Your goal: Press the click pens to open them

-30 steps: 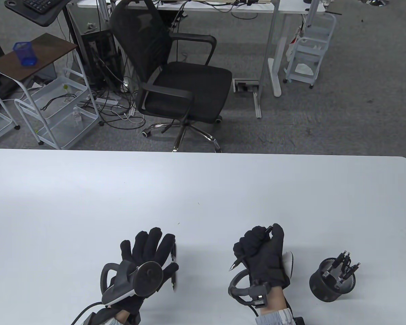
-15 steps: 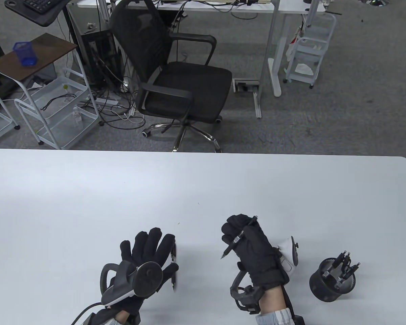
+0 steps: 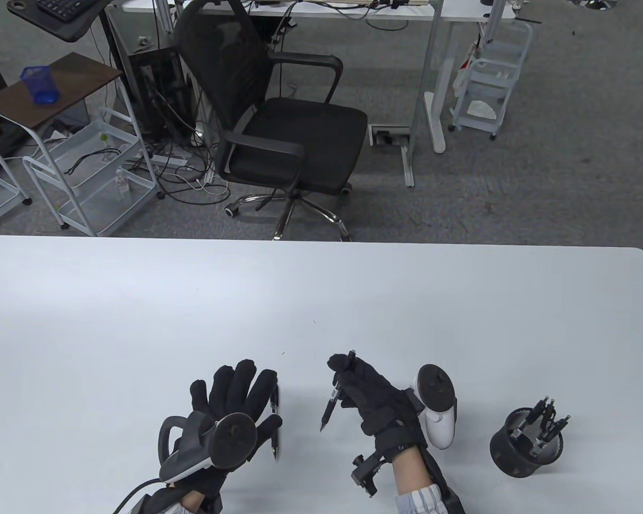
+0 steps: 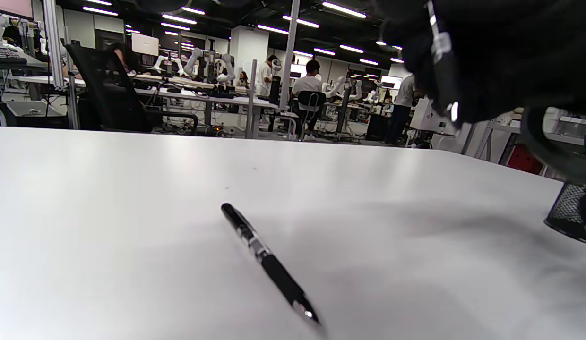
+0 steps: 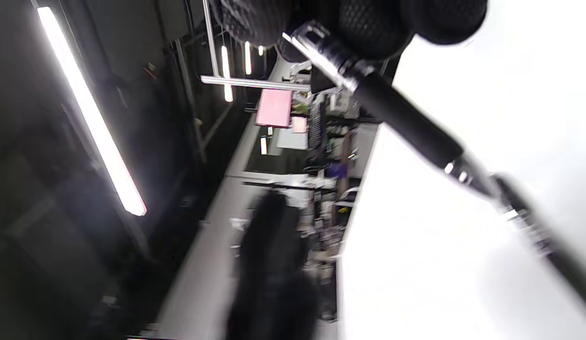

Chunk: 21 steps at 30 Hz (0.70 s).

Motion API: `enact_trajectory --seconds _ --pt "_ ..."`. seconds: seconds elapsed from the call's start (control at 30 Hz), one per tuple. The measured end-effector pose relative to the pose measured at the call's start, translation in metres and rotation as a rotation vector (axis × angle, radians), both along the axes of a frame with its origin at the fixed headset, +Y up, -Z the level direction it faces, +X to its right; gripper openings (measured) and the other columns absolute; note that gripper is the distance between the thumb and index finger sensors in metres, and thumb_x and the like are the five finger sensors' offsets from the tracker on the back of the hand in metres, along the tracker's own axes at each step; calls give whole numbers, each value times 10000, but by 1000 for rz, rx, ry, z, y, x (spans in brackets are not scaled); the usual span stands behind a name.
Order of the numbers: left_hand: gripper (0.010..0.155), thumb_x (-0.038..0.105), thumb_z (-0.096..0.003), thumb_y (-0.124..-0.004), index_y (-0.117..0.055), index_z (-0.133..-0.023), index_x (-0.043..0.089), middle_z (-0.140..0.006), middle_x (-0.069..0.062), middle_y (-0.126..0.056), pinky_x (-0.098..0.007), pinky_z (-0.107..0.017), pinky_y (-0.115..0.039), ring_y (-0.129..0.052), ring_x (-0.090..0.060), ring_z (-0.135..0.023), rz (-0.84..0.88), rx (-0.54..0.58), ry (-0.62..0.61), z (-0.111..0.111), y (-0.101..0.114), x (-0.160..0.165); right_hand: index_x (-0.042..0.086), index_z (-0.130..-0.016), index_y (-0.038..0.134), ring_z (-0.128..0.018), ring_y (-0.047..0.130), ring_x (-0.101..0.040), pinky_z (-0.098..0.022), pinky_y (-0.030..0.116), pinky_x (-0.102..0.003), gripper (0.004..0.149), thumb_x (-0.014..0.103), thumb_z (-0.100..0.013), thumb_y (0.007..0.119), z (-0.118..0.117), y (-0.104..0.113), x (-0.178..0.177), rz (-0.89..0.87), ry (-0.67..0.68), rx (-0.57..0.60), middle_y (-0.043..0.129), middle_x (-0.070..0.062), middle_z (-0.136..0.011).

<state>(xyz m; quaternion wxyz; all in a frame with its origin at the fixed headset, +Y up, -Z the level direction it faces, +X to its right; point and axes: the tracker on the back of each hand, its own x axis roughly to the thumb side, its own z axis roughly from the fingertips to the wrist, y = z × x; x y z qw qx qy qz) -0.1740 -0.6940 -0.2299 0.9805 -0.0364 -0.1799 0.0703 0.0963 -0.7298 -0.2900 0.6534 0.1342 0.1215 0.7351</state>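
Note:
My right hand point(image 3: 348, 383) grips a black click pen point(image 3: 333, 400) above the table. Its click end point(image 3: 351, 353) points away from me and its tip points down toward me. The right wrist view shows my fingertips point(image 5: 368, 23) around this pen's barrel point(image 5: 406, 127). My left hand point(image 3: 236, 391) rests flat on the table with fingers spread and holds nothing. A second black pen point(image 3: 275, 423) lies on the table right beside its thumb; it also shows in the left wrist view point(image 4: 267, 259).
A black mesh pen cup point(image 3: 524, 443) with several pens stands at the right, near the table's point(image 3: 321, 289) front edge; its side shows in the left wrist view point(image 4: 572, 217). An office chair point(image 3: 278, 123) stands beyond the far edge.
My right hand has moved left with the pen and rolled over, so its tracker now faces up. The pen now sits closer to the lying pen. My left hand has not moved.

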Motion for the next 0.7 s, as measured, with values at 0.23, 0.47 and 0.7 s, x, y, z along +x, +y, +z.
enact_trajectory --seconds 0.23,0.47,0.7 --pt "692 582 -705 -515 -234 -1262 282 -1324 -211 -245 -811 -761 -315 -362 -591 -1170 18 -2 -7 1 2 -1 -125 -1090 560 -588 889 -325 -471 791 -422 585 220 -648 728 -12 -42 -45 418 -36 -51 829 -265 -829" --pt "693 582 -705 -516 -234 -1262 281 -1324 -208 -247 -811 -762 -323 -365 -589 -1170 24 -5 -11 1 2 -1 -130 -1079 574 -514 940 -240 -412 835 -355 597 236 -640 746 -26 -62 -70 619 10 -115 854 -253 -811" --pt "695 582 -704 -518 -235 -1263 281 -1323 -212 -247 -810 -763 -324 -368 -587 -1171 22 -11 -14 1 2 0 -122 -1071 597 -516 938 -215 -414 837 -342 589 248 -639 750 -32 -78 -86 777 44 -112 841 -223 -790"
